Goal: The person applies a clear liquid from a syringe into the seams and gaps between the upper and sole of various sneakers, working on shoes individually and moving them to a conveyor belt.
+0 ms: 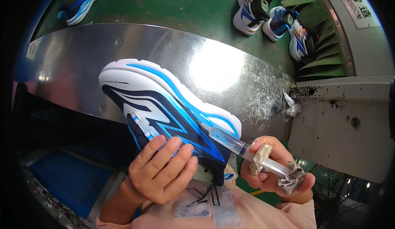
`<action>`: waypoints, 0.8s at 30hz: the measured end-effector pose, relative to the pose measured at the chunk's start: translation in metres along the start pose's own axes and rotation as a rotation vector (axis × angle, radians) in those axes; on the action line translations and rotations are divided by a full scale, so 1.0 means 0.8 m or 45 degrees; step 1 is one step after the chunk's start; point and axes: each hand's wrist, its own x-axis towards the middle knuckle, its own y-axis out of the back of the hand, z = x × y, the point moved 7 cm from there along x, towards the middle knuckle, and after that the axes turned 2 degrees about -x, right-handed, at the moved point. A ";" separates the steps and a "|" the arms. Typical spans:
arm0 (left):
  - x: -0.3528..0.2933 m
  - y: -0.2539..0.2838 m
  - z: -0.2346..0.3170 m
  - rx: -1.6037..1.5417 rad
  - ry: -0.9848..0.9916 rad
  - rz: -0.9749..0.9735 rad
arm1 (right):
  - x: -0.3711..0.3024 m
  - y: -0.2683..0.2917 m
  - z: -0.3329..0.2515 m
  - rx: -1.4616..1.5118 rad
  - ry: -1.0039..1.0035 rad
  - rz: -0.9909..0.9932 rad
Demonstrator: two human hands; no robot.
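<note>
A navy, white and blue sports shoe (164, 101) lies tilted on its side, sole edge turned away from me and toe to the left. My left hand (162, 171) grips it across the upper near the laces; the thumb is hidden behind the shoe. In my right hand (275, 167) is a clear syringe (230, 140), wrapped with dirty white material at its flange and plunger end. Its thin tip points left and meets the shoe's side near the line between upper and midsole. Whether liquid comes out cannot be made out.
A shiny metal ledge (144, 44) runs behind the shoe, bordering a green conveyor belt (173, 6). Several other shoes (284, 23) stand at the far right, by green bristle-like strips (321, 35); another shoe (84, 2) is far left. Crumpled white scrap (292, 105) sits by a stained metal panel (341, 126).
</note>
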 end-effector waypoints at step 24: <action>0.063 -0.005 0.000 0.084 0.034 -0.326 | -0.031 0.114 0.025 0.314 0.300 -0.202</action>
